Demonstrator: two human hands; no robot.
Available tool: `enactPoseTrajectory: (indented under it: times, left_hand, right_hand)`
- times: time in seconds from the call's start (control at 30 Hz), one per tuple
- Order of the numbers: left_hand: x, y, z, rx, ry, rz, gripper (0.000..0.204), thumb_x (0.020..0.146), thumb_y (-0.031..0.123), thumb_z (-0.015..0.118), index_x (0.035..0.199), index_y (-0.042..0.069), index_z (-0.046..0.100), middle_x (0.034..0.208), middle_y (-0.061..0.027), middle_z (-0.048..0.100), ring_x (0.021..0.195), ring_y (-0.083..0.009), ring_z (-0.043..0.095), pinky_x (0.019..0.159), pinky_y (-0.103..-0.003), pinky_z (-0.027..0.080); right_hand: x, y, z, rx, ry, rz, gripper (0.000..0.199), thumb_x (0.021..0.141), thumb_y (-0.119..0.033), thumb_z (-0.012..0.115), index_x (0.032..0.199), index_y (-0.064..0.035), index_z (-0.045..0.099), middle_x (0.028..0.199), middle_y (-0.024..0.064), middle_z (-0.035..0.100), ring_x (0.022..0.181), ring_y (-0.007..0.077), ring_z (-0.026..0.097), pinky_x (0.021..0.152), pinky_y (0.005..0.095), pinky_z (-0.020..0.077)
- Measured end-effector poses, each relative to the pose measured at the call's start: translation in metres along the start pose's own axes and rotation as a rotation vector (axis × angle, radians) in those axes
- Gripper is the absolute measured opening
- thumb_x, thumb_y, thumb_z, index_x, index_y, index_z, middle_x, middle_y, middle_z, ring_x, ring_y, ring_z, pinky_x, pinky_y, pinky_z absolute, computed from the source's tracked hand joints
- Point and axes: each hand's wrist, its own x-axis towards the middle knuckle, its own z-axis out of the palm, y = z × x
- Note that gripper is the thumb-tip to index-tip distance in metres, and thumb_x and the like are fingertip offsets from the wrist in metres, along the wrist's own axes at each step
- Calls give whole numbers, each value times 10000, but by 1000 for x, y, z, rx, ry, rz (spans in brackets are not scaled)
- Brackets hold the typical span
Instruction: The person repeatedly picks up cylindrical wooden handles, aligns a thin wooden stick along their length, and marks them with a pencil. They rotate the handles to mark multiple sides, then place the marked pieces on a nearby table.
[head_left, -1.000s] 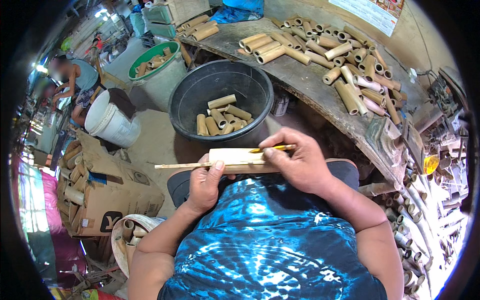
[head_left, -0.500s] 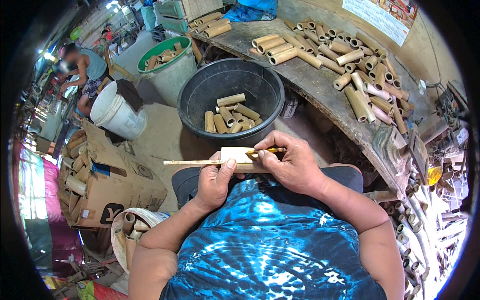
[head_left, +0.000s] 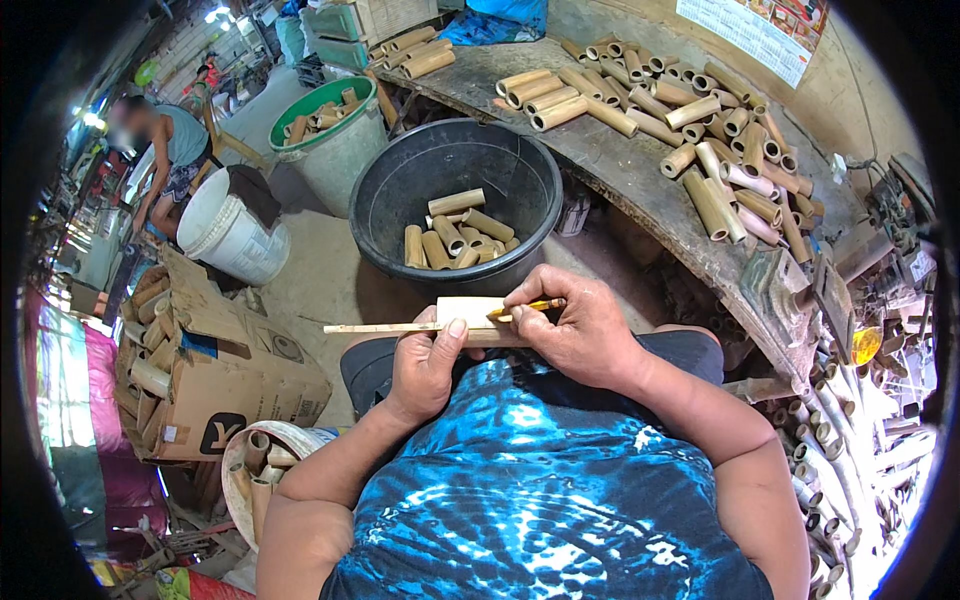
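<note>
In front of my lap, my left hand (head_left: 425, 372) is closed on a pale bamboo tube (head_left: 466, 308), its thumb pressing a thin flat stick (head_left: 370, 328) against the tube's near side. The stick juts out to the left past my fingers. My right hand (head_left: 585, 330) pinches a yellow-brown pencil (head_left: 543, 304) slanted over the right part of the tube, its tip at or close to the stick's upper edge. Fingers of the right hand also rest by the tube's right end, which they hide. Just beyond both hands, several cut bamboo tubes (head_left: 457, 201) lie in a black tub (head_left: 365, 180).
A wooden bench (head_left: 640, 190) on the right carries a heap of bamboo tubes (head_left: 700, 108). To the left stand a cardboard box (head_left: 255, 385) of tubes, a white bucket (head_left: 210, 225) and a green-rimmed bin (head_left: 335, 165). Another person (head_left: 175, 150) works at the far left.
The pencil has tilted, its tip swinging slightly left and toward me. My left hand keeps its hold. At the far left, the other person's arm has reached lower.
</note>
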Motion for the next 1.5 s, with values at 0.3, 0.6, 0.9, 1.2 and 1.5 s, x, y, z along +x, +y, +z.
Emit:
enactPoseTrajectory:
  times: [0.3, 0.6, 0.9, 1.2, 1.5]
  left_hand:
    - [3, -11, 1, -230, 185, -43, 219, 1026, 223, 456, 1120, 27, 481, 1002, -108, 640, 832, -157, 634, 730, -300, 543]
    - [101, -49, -91, -429, 683, -210, 335, 998, 371, 458, 1113, 56, 470, 942, -160, 624, 672, -248, 667, 598, -390, 587]
    - [154, -92, -126, 26, 691, -39, 199, 996, 218, 469, 1057, 31, 501, 913, -91, 599, 644, -162, 645, 505, -242, 517]
    - [119, -81, -81, -146, 579, -174, 169, 958, 136, 578, 1067, 90, 457, 912, -108, 649, 696, -174, 668, 583, -267, 545]
    - [122, -36, -10, -471, 150, -170, 112, 920, 128, 659, 962, 81, 566, 951, -73, 653, 880, -176, 655, 785, -329, 550]
  right_hand:
    - [4, 22, -28, 654, 300, 44, 133, 903, -94, 665, 1016, -38, 623, 867, 68, 671, 786, 112, 634, 711, 233, 505]
    - [-20, 190, -150, 817, 812, 363, 35, 863, -35, 572, 877, -63, 555, 767, 60, 592, 723, 193, 645, 657, 351, 532]
    - [-10, 326, -272, 809, 1319, 449, 164, 783, -40, 553, 934, -63, 493, 745, 49, 448, 520, 128, 402, 416, 267, 312]
    - [34, 377, -294, 569, 1513, 422, 225, 788, 19, 584, 1003, -45, 598, 796, 68, 577, 495, 129, 465, 417, 301, 357]
    - [2, 260, -227, 584, 1087, 275, 165, 842, 19, 619, 991, -50, 609, 790, 19, 561, 617, 93, 514, 537, 216, 414]
